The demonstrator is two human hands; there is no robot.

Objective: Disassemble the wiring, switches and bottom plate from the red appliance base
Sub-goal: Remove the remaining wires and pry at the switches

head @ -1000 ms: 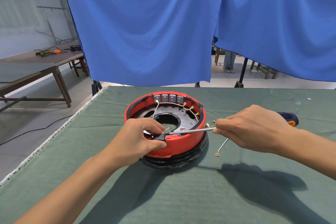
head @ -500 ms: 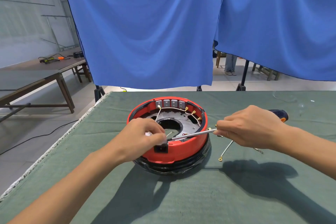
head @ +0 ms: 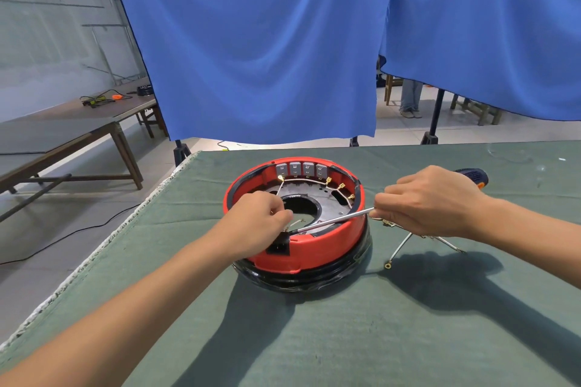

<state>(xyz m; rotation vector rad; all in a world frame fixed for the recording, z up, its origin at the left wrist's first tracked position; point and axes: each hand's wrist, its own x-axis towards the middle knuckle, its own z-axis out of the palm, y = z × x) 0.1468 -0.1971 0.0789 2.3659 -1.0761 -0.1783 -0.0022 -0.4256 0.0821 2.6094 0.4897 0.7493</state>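
Hands work at the red base [head: 314, 248]: left hand [head: 261, 223] pinches inside its near rim; right hand [head: 430, 204] grips one screwdriver shaft [head: 333, 220]; four grey switches [head: 301, 169] line its far wall.

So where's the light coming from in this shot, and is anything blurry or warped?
Head view: arm shadows fall toward the camera on the green table, so light comes from beyond; the red base is sharp; the wide lens bends the table edges.

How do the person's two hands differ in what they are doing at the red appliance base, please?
The left hand reaches inside the round red appliance base, fingers curled near its front socket; what they pinch is hidden. The right hand stays outside the rim, gripping a thin metal screwdriver shaft lying across it. Both work at the front edge.
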